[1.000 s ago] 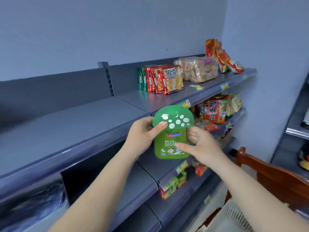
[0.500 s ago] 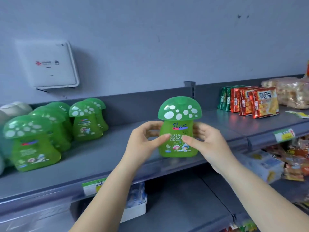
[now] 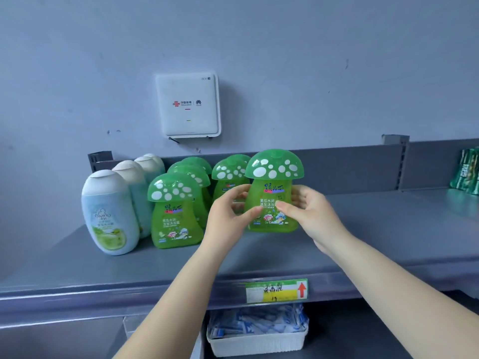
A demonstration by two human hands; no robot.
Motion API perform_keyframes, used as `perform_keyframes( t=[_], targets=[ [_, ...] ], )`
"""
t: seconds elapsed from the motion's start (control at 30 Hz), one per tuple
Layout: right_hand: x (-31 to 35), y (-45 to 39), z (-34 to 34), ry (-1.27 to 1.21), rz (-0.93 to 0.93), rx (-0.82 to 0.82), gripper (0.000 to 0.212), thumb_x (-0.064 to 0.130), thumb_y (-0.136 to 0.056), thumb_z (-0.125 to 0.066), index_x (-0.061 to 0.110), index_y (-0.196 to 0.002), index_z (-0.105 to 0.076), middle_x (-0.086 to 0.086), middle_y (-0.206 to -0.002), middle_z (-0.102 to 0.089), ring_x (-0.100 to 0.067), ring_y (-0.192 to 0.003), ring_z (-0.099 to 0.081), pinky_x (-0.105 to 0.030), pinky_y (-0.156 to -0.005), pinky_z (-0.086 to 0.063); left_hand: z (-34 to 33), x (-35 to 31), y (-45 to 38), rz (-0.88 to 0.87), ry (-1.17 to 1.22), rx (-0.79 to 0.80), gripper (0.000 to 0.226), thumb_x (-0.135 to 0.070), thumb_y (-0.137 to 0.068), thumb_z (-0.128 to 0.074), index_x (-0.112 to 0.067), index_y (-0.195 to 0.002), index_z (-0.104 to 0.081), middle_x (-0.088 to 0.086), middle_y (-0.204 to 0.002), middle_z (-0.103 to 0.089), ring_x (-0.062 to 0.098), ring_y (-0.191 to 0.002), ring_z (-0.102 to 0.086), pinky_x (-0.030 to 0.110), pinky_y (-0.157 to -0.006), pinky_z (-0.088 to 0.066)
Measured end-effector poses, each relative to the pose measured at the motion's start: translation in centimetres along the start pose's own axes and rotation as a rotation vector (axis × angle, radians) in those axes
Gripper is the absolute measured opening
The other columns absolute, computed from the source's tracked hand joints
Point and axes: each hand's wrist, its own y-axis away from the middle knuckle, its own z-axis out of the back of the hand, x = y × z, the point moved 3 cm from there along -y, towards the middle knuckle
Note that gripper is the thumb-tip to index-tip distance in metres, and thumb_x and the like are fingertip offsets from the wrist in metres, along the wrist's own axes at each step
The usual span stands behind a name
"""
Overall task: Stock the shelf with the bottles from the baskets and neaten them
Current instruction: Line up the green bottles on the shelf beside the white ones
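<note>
Mushroom bottle (image 3: pixel 272 203) between both hands (image 3: pixel 269 216)

Mushroom bottles (image 3: pixel 272 200): green, caps dotted with white spots
Lotion bottles (image 3: pixel 108 213): pale blue, white caps
Shelf (image 3: pixel 375 229): grey
Price tag (image 3: pixel 276 291): green and yellow, red arrow
Wall box (image 3: pixel 188 106): white

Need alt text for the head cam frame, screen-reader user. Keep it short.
Two bare hands, left hand and right hand, hold an upright green mushroom-capped bottle over a grey shelf, beside rows of matching green bottles and pale blue bottles. A white wall box hangs above; a price tag sits on the shelf edge.
</note>
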Motion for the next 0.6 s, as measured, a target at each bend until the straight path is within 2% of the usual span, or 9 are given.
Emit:
perform_keyframes(
  t=[0.1,0.23,0.37,0.5,0.6],
  targets=[
    [-0.7,-2.1,-1.8,-0.001,-0.020,0.027,0.022,0.005,-0.083,-0.068,0.023,-0.094,-0.060,0.005,-0.095,-0.068,-0.008,-0.088,-0.065,-0.020,-0.076,-0.054,0.9,1.1,-1.6,0.034,-0.091,-0.055,0.044,-0.014,-0.080,-0.073,-0.014,-0.121,-0.058,0.000,-0.113,-0.064,0.021,-0.098,-0.062,0.034,-0.085,-0.052],
    [-1.5,-4.9,-3.5,0.056,-0.041,0.065,0.021,0.006,-0.084,-0.067,0.019,-0.099,-0.059,0.001,-0.099,-0.067,-0.017,-0.095,-0.064,-0.031,-0.085,-0.053,1.2,2.3,-3.0,0.068,-0.140,-0.145,0.051,-0.015,-0.085,-0.067,-0.011,-0.133,-0.049,0.002,-0.125,-0.059,0.017,-0.104,-0.057,0.024,-0.085,-0.044],
    [-2.7,-6.6,-4.8,0.108,-0.064,0.100,0.026,0.007,-0.085,-0.066,0.013,-0.108,-0.058,-0.005,-0.106,-0.066,-0.022,-0.101,-0.063,-0.036,-0.090,-0.052,1.1,3.4,-3.5,0.108,-0.157,-0.226,0.054,-0.014,-0.088,-0.063,-0.011,-0.138,-0.044,0.004,-0.133,-0.054,0.019,-0.120,-0.051,0.023,-0.097,-0.038],
    [-4.2,-7.3,-5.4,0.140,-0.090,0.107,0.028,0.009,-0.085,-0.067,0.011,-0.112,-0.059,-0.007,-0.109,-0.066,-0.022,-0.102,-0.063,-0.040,-0.092,-0.051,1.1,4.5,-4.0,0.143,-0.238,-0.205,0.054,-0.015,-0.090,-0.060,-0.010,-0.140,-0.040,0.005,-0.139,-0.049,0.018,-0.128,-0.044,0.022,-0.102,-0.032],
    [-5.2,-7.5,-5.5,0.166,-0.102,0.102,0.027,0.010,-0.084,-0.068,0.013,-0.110,-0.060,-0.006,-0.109,-0.067,-0.020,-0.102,-0.063,-0.041,-0.094,-0.050,0.9,5.4,-4.3,0.192,-0.303,-0.162,0.055,-0.016,-0.092,-0.057,-0.008,-0.143,-0.036,0.006,-0.144,-0.044,0.020,-0.133,-0.039,0.026,-0.107,-0.029]
  ],
)
